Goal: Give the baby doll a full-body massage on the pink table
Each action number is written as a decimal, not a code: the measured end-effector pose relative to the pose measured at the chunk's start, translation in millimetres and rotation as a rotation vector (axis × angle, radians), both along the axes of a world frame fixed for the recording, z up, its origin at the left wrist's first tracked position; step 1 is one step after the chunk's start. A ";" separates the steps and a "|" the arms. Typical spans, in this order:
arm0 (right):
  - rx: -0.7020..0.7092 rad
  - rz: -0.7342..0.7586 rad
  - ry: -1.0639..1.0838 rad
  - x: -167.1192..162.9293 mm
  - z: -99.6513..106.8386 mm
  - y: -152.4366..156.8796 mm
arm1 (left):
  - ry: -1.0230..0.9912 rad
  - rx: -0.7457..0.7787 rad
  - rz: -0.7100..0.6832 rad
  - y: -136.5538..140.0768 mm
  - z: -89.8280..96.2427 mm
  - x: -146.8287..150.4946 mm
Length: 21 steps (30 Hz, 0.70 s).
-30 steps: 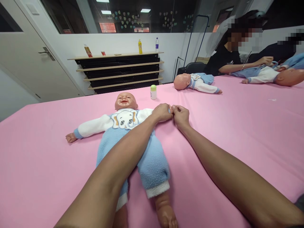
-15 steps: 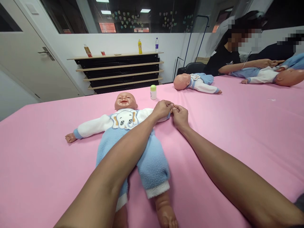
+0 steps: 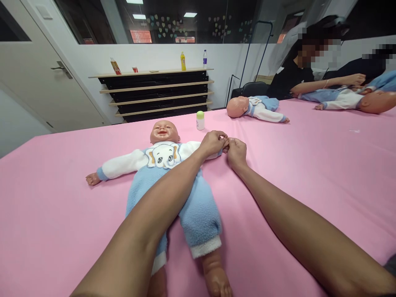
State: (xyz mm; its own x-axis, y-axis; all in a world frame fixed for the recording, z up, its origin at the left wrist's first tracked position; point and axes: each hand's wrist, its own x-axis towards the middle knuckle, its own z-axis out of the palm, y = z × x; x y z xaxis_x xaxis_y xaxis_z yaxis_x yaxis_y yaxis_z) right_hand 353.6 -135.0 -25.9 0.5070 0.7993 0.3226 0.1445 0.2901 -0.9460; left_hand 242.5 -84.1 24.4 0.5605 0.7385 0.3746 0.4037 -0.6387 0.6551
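A baby doll (image 3: 165, 154) lies face up on the pink-covered table, arms spread, in a white top with an elephant face and blue fleecy trousers. My left hand (image 3: 213, 142) is closed around the doll's hand at the end of the sleeve on the right side of the view. Close against it, my right hand (image 3: 237, 152) pinches at the same small doll hand, its fingertips meeting those of my left. The doll's fingers are mostly hidden by mine. My left forearm crosses over the doll's belly and trousers. The doll's other arm rests flat on the cloth.
A small bottle with a green cap (image 3: 200, 120) stands beyond the doll's head. A second doll (image 3: 256, 108) lies at the table's far edge. At far right a person (image 3: 293, 78) handles another doll (image 3: 349, 99). A shelf (image 3: 157, 88) with bottles stands behind.
My right hand has shifted very slightly, still at the doll's fingers. The person at the far right has raised a hand off their doll. The doll before me lies as before.
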 end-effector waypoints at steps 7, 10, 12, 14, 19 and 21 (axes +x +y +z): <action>0.011 0.005 -0.076 -3.1 0.5 -4.6 | 0.007 0.016 0.075 2.2 -0.8 0.5; -0.015 -0.020 -0.057 -0.6 -2.4 -3.2 | 0.017 0.057 0.059 2.3 -2.3 0.9; -0.030 -0.031 -0.025 1.0 -4.8 -0.8 | 0.026 0.066 0.038 2.9 -3.3 1.5; -0.029 -0.028 0.012 1.5 -6.5 1.4 | 0.033 0.061 0.021 3.5 -4.1 1.9; 0.048 0.009 -0.006 -0.1 -4.2 0.8 | 0.000 0.041 0.041 4.5 -5.5 1.6; 0.047 0.012 -0.046 -0.4 -2.7 -1.4 | -0.010 0.041 0.046 5.1 -6.6 1.7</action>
